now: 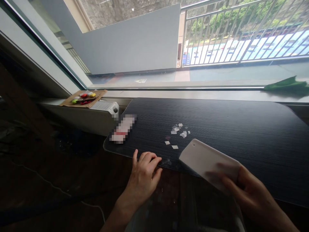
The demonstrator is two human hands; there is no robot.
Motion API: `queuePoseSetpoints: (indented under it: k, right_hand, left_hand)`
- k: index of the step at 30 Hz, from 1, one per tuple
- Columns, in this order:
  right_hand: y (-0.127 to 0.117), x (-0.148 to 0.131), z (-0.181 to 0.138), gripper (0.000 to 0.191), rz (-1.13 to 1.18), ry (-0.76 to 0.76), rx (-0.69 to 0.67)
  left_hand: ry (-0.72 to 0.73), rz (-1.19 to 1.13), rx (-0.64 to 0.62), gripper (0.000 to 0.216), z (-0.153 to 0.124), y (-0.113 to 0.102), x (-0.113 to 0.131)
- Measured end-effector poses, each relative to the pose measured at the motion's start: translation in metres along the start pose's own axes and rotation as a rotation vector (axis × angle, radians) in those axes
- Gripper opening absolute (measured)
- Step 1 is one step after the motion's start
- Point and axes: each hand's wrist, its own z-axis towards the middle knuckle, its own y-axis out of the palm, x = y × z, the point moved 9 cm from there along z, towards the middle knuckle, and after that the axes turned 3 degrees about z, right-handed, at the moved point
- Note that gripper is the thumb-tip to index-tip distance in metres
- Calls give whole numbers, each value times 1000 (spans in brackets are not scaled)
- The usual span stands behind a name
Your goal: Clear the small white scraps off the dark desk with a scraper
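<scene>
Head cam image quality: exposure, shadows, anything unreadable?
Head view: ground beyond the railing washed out; head view: floor at lower left near black, white panel shaded near the right hand; head view: pixelation hides an object at the left end of the black table.

You look at a black tabletop [229,119] with fine grain-like lines — the scraps [175,147] on it are white. The panel [210,159] you hold is plain off-white. You also see brown cardboard [99,94] under red, yellow and lime-green items [84,96], a silvery railing [258,30] and a green leaf-like piece [285,85].
</scene>
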Motion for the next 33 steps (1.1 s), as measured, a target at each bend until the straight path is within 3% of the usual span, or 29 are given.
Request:
queuePoseSetpoints:
  k: [4,11,17,22,28,33]
  right_hand:
    - [-6,1,-3,27,19,22,21]
    - [15,4,-11,35,65,21,-94]
    - [21,-10,4,34,-54,-75,-113]
    - [34,-15,8,27,-114,-106,-230]
    - [29,-13,13,30,-166,-134,-180]
    - [34,-7,10,28,-150,-94,-214]
  left_hand:
    - [-2,-1,-12,29,1,3,0]
    - [4,-2,6,29,0,4,2]
    - [1,-17,-15,29,0,4,3]
    - [2,-32,-16,29,-1,5,4]
    - [13,-55,-19,25,1,5,7]
    - [27,-68,-18,26,1,6,11]
